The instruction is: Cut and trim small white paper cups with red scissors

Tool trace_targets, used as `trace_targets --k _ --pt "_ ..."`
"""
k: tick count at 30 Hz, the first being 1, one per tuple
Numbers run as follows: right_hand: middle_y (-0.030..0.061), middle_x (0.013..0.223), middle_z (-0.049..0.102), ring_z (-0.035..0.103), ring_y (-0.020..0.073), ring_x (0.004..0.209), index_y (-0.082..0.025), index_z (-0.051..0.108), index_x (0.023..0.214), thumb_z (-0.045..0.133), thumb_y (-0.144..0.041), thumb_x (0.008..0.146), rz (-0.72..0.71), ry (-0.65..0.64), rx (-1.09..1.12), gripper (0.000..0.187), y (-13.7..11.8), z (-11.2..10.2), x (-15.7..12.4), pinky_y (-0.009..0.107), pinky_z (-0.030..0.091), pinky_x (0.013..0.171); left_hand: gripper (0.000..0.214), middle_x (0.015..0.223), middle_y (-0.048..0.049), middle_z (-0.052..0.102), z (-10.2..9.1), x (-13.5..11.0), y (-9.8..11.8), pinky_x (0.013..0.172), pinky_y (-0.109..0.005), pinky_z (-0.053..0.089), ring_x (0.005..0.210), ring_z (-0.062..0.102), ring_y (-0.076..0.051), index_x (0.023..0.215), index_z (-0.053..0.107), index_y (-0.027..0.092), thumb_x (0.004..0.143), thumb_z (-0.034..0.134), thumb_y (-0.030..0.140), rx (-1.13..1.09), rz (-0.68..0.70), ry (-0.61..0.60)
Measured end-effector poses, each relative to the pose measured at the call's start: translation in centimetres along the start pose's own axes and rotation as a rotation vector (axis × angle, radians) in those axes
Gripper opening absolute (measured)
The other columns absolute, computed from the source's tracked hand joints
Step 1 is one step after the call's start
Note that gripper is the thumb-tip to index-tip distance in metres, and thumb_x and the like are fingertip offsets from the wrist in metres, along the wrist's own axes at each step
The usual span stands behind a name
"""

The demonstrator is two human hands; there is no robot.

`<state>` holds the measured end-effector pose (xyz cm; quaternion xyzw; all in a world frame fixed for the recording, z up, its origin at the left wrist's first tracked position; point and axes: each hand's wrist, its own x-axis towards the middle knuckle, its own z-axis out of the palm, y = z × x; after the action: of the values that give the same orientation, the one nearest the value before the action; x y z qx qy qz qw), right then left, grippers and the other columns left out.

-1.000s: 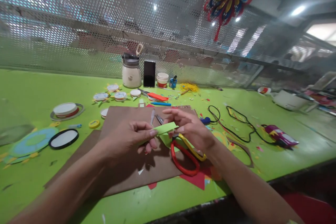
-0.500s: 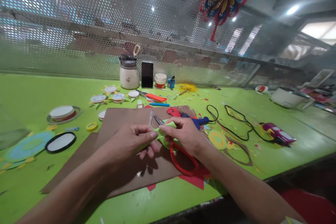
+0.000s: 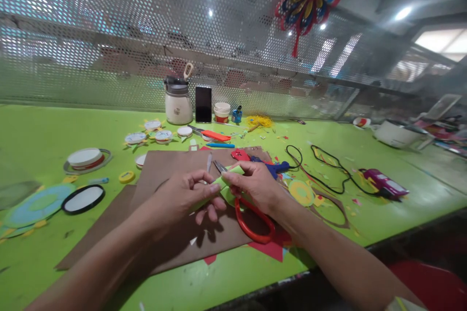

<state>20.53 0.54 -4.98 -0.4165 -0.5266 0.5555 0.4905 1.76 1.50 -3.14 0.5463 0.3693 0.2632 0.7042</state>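
A small piece of light green paper [image 3: 233,173] is pinched between my two hands above the brown cardboard [image 3: 178,160]. My left hand [image 3: 191,194] grips its left end between thumb and forefinger, the other fingers loosely curled. On the right side, my right hand [image 3: 253,184] closes thumb and fingers on the same paper. Red-handled scissors [image 3: 257,223] lie under my right hand, blades pointing away; whether the hand touches them I cannot tell. Past the hands lie a blue glue gun [image 3: 277,169] and a red paper piece [image 3: 241,155].
Behind stand a white jar [image 3: 178,107], a phone [image 3: 203,104] and a small white tub [image 3: 222,112]. An orange utility knife [image 3: 216,135] and a blue pen [image 3: 220,145] lie past the cardboard. A black cord [image 3: 330,155] runs rightward. Round lids [image 3: 83,198] sit at left.
Both hands keep hold of the green paper, with only slight finger movement. The whole view has shifted a little.
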Motion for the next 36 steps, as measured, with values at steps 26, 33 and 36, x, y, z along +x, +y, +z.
trace_targets --k 26,33,36 --pt "-0.0055 0.053 0.055 0.045 0.0083 0.048 -0.017 0.062 0.066 0.085 -0.049 0.061 0.011 0.051 -0.026 0.040 -1.4 0.4 -0.3 0.024 0.036 0.049 0.029 0.074 -0.0080 0.075 0.0 0.0 0.4 0.044 -0.023 0.046 0.056 0.067 -0.016 0.081 0.064 0.017 0.081 0.071 0.045 0.026 -0.034 -0.046" --pt "-0.0058 0.054 0.054 0.044 0.0088 0.049 -0.018 0.063 0.069 0.084 -0.048 0.063 0.002 0.039 -0.093 0.037 -1.4 0.5 -0.5 0.024 0.034 0.049 0.030 0.067 -0.0045 0.073 1.1 -0.4 -0.1 0.041 -0.023 0.044 0.050 0.065 -0.015 0.076 0.061 0.019 0.082 0.069 0.047 -0.007 -0.042 0.063" --pt "-0.0058 0.054 0.054 0.044 0.0089 0.050 -0.017 0.063 0.069 0.083 -0.048 0.064 0.000 0.028 -0.091 0.037 -1.6 0.4 -0.5 0.024 0.034 0.049 0.031 0.065 -0.0059 0.074 0.8 -0.2 0.1 0.043 -0.021 0.045 0.052 0.066 -0.015 0.071 0.060 0.017 0.079 0.073 0.045 0.056 -0.045 0.032"
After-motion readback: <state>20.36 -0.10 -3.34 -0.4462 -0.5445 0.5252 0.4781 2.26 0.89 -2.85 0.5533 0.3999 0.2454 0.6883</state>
